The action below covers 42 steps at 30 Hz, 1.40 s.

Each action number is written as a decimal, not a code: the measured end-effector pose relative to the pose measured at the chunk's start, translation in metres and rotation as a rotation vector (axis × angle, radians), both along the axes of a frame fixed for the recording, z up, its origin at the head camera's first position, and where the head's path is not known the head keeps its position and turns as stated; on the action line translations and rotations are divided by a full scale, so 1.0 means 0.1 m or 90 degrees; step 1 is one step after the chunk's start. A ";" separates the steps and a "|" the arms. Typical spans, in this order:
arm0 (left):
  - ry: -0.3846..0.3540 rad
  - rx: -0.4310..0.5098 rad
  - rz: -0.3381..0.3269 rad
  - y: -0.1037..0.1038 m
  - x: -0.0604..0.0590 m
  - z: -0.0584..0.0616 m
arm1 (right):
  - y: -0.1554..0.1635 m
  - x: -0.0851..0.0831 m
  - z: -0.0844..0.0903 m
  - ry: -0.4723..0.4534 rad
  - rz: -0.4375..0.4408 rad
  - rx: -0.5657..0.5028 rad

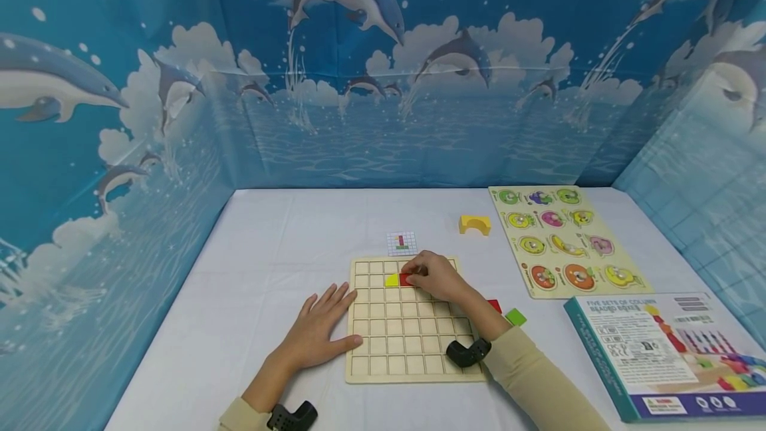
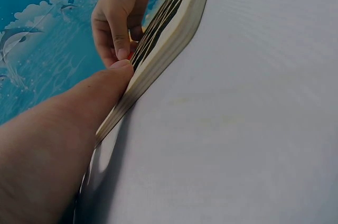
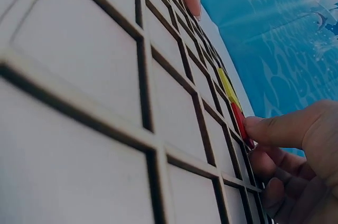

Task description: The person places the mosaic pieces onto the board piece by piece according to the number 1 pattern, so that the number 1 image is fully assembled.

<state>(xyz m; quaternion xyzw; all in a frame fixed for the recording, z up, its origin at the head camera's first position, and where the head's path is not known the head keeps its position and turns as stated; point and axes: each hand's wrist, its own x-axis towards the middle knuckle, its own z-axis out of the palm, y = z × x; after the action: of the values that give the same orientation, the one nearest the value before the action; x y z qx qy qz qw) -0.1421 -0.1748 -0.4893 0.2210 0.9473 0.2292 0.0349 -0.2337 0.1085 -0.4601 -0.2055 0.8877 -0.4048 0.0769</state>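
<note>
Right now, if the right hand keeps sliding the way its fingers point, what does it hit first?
The right hand points left across the grid board, fingertips on the red tile. Going straight on, it would most likely meet the yellow tile in the next cell first. The two look adjacent; whether they touch is unclear.

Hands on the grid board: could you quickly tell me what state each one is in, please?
Left hand: open, flat against the board edge.
Right hand: fingertips pinch the red tile.
</note>
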 end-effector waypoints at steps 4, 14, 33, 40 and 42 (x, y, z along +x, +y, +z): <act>0.004 -0.002 -0.002 0.00 0.00 0.00 | 0.05 0.00 0.02 -0.018 0.000 -0.027; 0.001 0.004 -0.003 0.00 0.00 0.01 | 0.25 0.09 0.09 -0.030 -0.016 -0.045; 0.003 -0.006 -0.002 0.00 -0.01 0.00 | 0.72 0.24 0.08 -0.037 -0.105 -0.057; 0.001 -0.003 0.001 0.01 -0.01 0.01 | 0.91 0.29 0.07 -0.036 -0.129 -0.057; 0.002 -0.003 0.001 0.01 -0.01 0.00 | 0.95 0.31 0.07 -0.041 -0.139 -0.049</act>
<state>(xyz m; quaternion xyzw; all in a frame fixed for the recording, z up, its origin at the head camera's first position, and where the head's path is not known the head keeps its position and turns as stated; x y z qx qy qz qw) -0.1429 -0.1737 -0.4889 0.2204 0.9481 0.2268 0.0340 -0.2031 0.2038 -0.4531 -0.0976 0.8855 -0.4512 0.0527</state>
